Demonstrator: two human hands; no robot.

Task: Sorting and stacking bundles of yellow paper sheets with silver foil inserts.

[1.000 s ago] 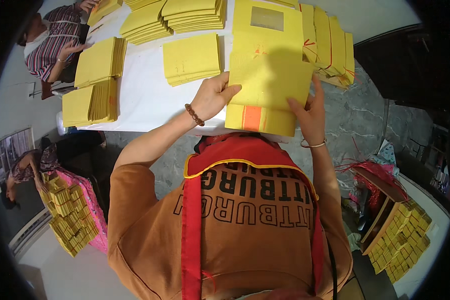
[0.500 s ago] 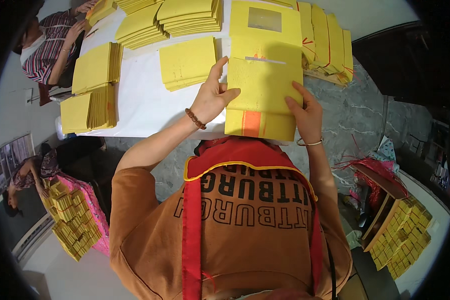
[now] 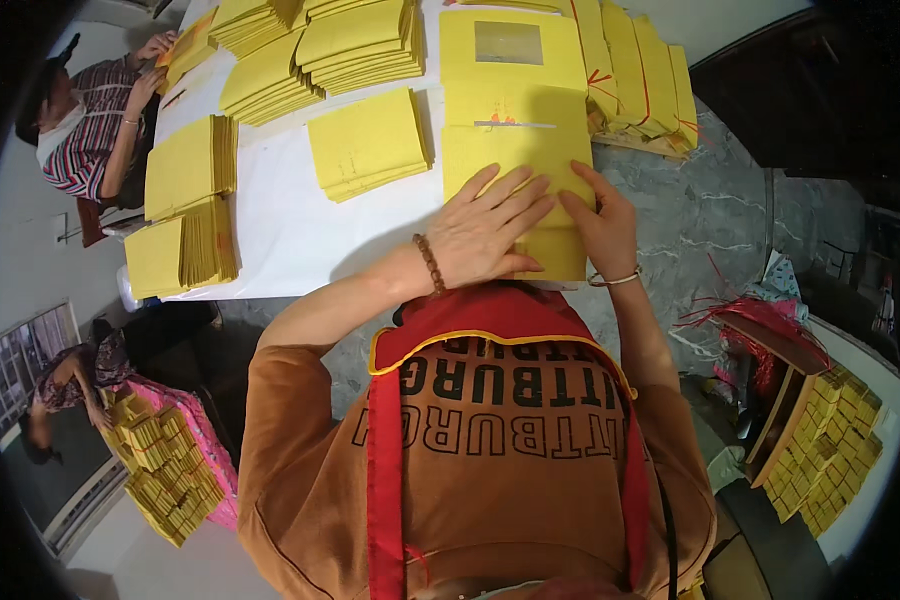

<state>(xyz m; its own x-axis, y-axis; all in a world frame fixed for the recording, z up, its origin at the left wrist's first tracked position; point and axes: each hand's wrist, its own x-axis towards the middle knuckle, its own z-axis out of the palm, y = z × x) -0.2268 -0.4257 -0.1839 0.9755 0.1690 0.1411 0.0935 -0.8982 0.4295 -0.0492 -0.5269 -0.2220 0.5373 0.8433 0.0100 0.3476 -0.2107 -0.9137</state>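
Note:
A yellow folded paper sheet [image 3: 515, 95] lies in front of me, with a silver rectangle near its far end and a crosswise fold edge below. My left hand [image 3: 495, 225] rests flat across its near part, fingers spread, a brown bead bracelet at the wrist. At the paper's right edge, my right hand [image 3: 602, 215] has its thumb and index finger apart on top; its other fingers are mostly hidden. Left of the sheet sits a small pile of folded yellow papers [image 3: 365, 140], touched by neither hand.
Several yellow paper stacks [image 3: 360, 50] fill the far side of the white-covered table [image 3: 285, 215]. More stand at its left edge [image 3: 185, 165]. Bundles tied with red string [image 3: 635, 75] are at the far right. Another person [image 3: 100, 130] handles yellow paper at the far left.
My left hand has moved from the sheet's left edge onto its near part and flattened there, over the orange patch. My right hand stays at the right edge. The view has shifted slightly.

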